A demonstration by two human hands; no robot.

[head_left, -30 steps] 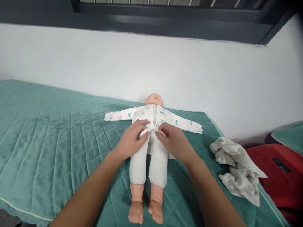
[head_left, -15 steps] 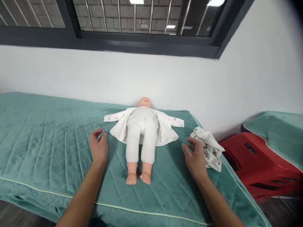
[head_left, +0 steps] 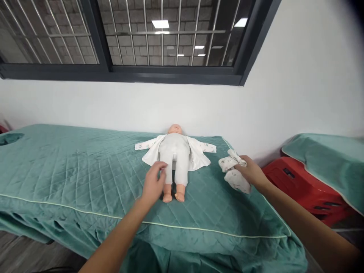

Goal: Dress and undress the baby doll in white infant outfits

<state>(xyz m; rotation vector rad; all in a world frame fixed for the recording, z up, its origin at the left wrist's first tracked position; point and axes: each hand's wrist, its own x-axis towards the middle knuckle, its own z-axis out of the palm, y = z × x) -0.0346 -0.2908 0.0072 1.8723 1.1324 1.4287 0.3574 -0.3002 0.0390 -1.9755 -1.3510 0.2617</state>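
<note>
A baby doll with a soft white body lies on its back on a green quilted bed cover, its head toward the wall. Its arms are in the patterned sleeves of a white baby jacket, whose front is spread open on both sides. My left hand is beside the doll's leg at the left, fingers loosely bent and apart, holding nothing. At the right, my right hand grips a crumpled white patterned baby garment. Its folds hide what kind of garment it is.
A white wall and a dark-framed barred window stand behind the bed. To the right is a red plastic stool, partly under a green cover. The bed's piped front edge runs near me.
My right hand has closed on the patterned garment and shifted it. My left hand has moved right, to the doll's leg. The camera view has tilted up.
</note>
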